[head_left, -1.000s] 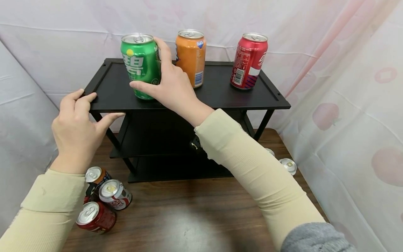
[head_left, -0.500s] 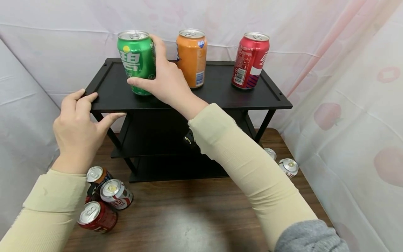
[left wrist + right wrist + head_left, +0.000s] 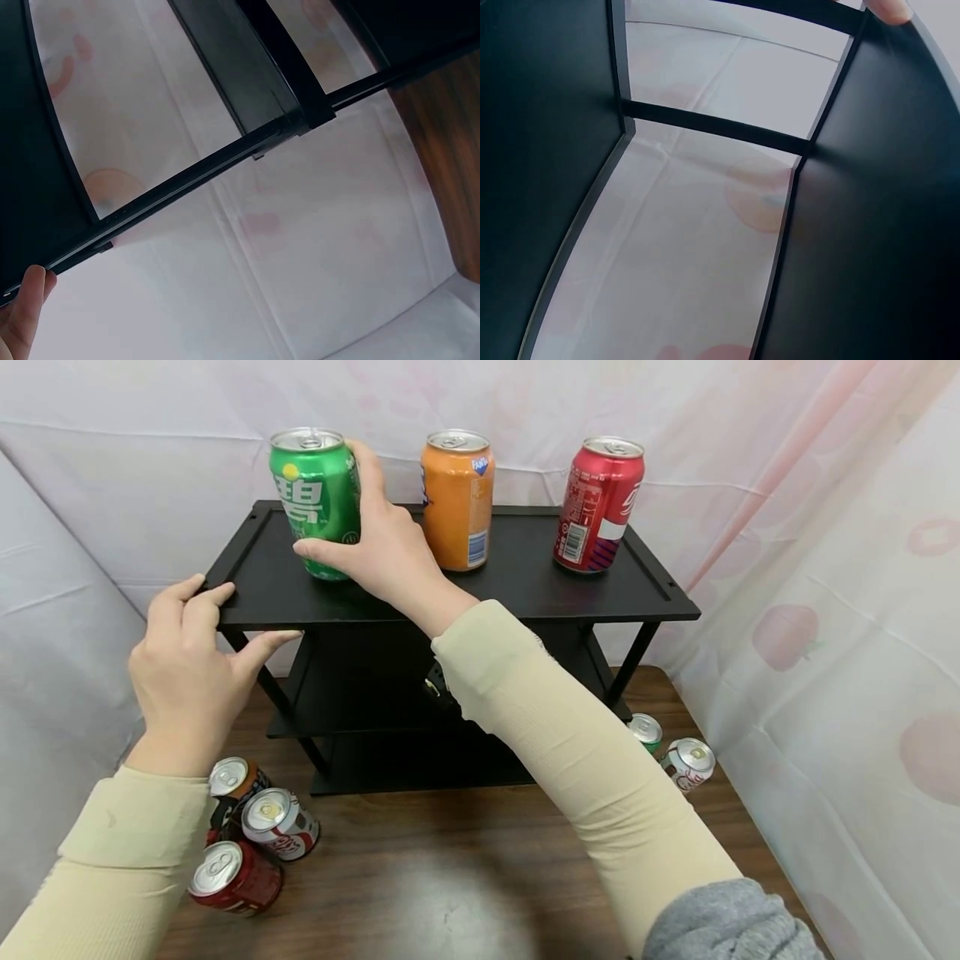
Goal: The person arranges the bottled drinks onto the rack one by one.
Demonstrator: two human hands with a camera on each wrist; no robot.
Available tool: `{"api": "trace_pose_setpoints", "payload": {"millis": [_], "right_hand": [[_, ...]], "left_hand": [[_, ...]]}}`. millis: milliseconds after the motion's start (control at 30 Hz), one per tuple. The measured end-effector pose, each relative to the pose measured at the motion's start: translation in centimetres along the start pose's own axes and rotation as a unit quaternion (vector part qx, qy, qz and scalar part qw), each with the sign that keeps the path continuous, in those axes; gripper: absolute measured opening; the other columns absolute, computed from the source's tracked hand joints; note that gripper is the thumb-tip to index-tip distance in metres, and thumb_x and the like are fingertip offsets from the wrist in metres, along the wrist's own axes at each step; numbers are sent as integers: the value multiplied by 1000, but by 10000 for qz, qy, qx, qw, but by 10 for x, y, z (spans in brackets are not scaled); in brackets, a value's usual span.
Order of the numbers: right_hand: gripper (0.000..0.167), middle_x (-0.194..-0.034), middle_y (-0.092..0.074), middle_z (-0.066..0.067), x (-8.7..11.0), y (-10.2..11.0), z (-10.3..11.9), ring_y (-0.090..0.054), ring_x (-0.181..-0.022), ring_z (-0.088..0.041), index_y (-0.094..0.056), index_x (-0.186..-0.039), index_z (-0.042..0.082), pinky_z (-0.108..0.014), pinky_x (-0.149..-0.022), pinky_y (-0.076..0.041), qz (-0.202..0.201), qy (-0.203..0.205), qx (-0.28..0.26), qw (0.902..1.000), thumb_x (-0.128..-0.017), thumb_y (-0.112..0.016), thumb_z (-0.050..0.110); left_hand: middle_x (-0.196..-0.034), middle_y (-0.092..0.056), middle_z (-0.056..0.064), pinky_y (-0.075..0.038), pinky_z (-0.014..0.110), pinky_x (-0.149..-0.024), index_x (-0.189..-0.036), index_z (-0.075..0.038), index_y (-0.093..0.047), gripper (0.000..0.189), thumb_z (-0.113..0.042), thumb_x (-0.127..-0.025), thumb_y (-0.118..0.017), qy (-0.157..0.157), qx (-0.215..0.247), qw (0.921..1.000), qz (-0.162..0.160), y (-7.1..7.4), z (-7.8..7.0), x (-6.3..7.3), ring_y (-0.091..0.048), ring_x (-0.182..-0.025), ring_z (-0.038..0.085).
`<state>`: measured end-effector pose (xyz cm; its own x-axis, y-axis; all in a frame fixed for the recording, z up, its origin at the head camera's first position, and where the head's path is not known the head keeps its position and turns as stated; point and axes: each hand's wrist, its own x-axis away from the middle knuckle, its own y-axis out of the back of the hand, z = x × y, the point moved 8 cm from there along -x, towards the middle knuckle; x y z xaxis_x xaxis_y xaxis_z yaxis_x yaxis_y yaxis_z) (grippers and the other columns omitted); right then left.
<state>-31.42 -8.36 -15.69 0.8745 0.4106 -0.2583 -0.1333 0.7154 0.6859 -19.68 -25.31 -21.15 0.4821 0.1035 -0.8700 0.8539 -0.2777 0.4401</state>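
Observation:
A black three-tier shelf [image 3: 525,597] stands on the wooden table. My left hand [image 3: 187,668] grips its top board at the front left corner, fingers on the upper face and thumb underneath; in the left wrist view a finger [image 3: 28,307] shows at the board's edge. My right hand [image 3: 390,547] holds a green soda can [image 3: 311,497] from its right side, thumb in front and fingers behind. The can is upright over the left part of the top board. To its right an orange Fanta can [image 3: 457,502] and a red cola can [image 3: 600,506] stand on the same board.
Several cans, among them a dark red can [image 3: 238,878] and a silver-white can [image 3: 281,823], stand on the table [image 3: 420,877] at the front left. A white can [image 3: 688,763] and a green can [image 3: 647,732] stand right of the shelf. White curtains [image 3: 825,693] surround the table.
The right hand has moved the green can left and slightly back over the top board. The left hand keeps its grip on the shelf corner.

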Motion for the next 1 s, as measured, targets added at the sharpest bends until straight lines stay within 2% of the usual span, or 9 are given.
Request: {"api": "trace_pose_setpoints", "payload": {"millis": [300,433,567,800,1000], "right_hand": [[109,-143,-54,2,1,0,0,-60,-121,-14,5,-156,36,-29,-99,-48,-32,105,-192,9998,-83,-74,52],[114,-152,-44,5,5,2,-1,-47,-136,-8,9,-157,37,-28,-111,-39,-73,24,-381,9992,-82,-75,54],[112,-157,-36,8,11,9,0,-37,-142,-4,4,-158,36,-27,-115,-34,-273,128,-530,9981,-81,-76,54],[92,-152,-45,5,29,24,-1,-51,-131,-8,-23,-156,27,-22,-107,-42,-630,668,-1157,9890,-84,-78,39],[86,-148,-49,2,44,31,-8,-56,-126,-11,-30,-153,24,-18,-102,-45,-829,815,-1478,9822,-84,-80,33]], "left_hand": [[-127,-62,28,-46,68,-67,-124,2,-67,93,-77,-75,-55,3,-21,10000,-3,1,-1,0,-63,-111,46],[-126,-62,28,-46,67,-66,-124,2,-67,93,-77,-75,-55,-4,-19,10000,21,0,-1,1,-63,-110,47],[-126,-62,28,-47,68,-67,-124,2,-66,94,-77,-75,-55,23,-11,10000,33,0,-1,1,-62,-111,47],[-127,-62,27,-47,67,-67,-124,1,-67,92,-76,-75,-56,41,21,10000,18,1,-1,1,-62,-111,46],[-127,-62,28,-47,68,-69,-125,1,-66,92,-75,-74,-56,60,20,10000,50,1,0,2,-62,-112,46]]}}
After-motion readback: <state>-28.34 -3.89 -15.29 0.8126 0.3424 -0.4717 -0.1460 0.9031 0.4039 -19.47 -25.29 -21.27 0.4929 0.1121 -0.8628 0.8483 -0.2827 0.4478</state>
